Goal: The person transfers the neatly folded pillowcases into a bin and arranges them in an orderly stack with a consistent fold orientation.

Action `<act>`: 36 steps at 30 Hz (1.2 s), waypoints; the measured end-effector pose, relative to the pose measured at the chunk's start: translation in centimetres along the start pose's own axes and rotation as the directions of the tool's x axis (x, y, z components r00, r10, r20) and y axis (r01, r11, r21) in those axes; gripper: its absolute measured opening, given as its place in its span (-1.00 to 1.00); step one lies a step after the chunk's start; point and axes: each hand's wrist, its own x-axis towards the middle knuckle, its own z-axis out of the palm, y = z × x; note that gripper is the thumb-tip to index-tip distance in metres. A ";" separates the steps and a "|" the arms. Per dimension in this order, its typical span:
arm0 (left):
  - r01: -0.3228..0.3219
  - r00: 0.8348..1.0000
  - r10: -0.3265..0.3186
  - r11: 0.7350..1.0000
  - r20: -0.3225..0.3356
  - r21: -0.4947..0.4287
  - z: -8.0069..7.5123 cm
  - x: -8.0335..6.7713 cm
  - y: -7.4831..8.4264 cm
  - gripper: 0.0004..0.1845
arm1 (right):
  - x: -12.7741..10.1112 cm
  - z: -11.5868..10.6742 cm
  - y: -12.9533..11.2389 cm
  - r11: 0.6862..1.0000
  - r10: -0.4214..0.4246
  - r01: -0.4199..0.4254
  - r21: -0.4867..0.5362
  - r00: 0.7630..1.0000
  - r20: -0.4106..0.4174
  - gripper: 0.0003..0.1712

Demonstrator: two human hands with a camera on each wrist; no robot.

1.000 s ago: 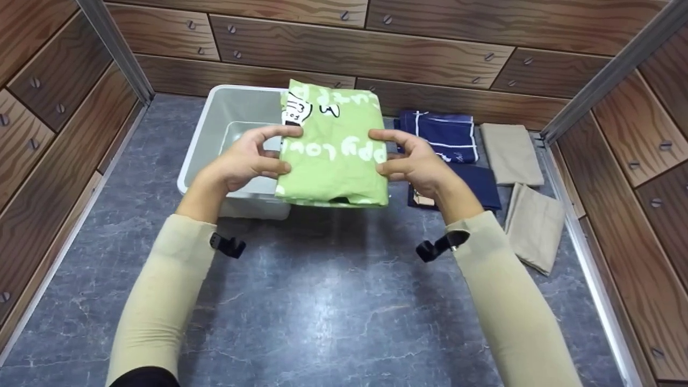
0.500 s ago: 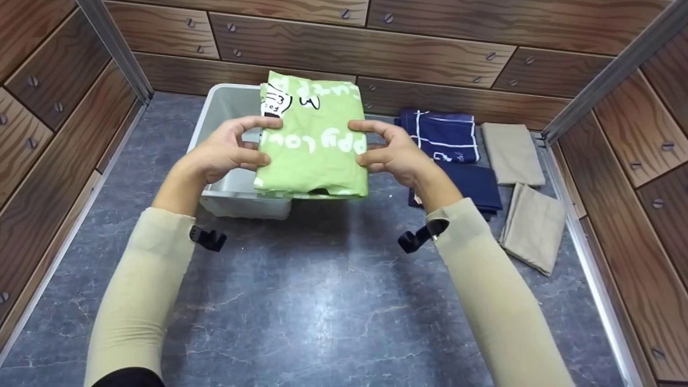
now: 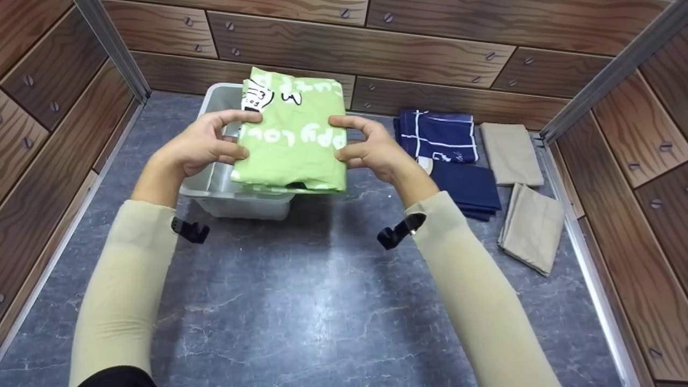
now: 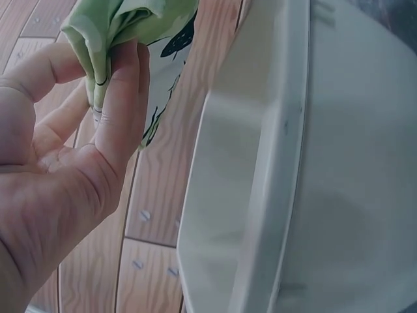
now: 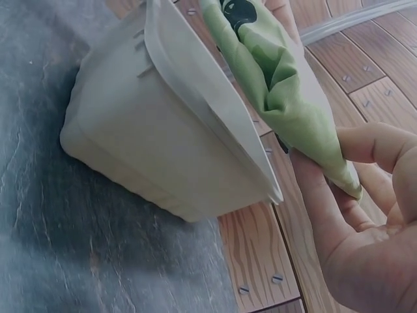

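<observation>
Folded green cloth held in the air over the near rim of the white bin.

Green cloth [image 3: 290, 140], long axis running away from the person, sits between both hands: left hand [image 3: 201, 144] pinches its left edge, right hand [image 3: 371, 148] its right. White bin [image 3: 215, 188] lies directly below and left on the tabletop [image 3: 301, 301]; left hand is nearer it.

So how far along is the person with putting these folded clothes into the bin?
Early on, it seems. What shows of the pale plastic bin looks empty. In hand: the folded green printed garment, gripped at its sides by the left hand and right hand, held above the bin. Left: two folded navy cloths and two folded beige cloths on the grey marbled floor.
</observation>
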 end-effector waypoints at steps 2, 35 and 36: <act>0.007 1.000 -0.007 1.000 -0.003 0.017 -0.5 -0.1 0.0 -0.22 | 0.2 0.5 0.0 1.000 0.006 -0.006 0.012 1.000 -0.001 -0.19; 0.131 0.991 -0.128 0.989 -0.047 0.075 -5.4 -1.9 0.2 -0.24 | 3.4 5.5 1.1 1.000 0.027 -0.027 0.003 1.000 -0.003 -0.18; 0.135 0.990 -0.131 0.988 -0.051 0.081 -5.5 -1.9 0.2 -0.24 | 3.5 5.6 1.1 1.000 0.027 -0.027 -0.001 1.000 -0.004 -0.19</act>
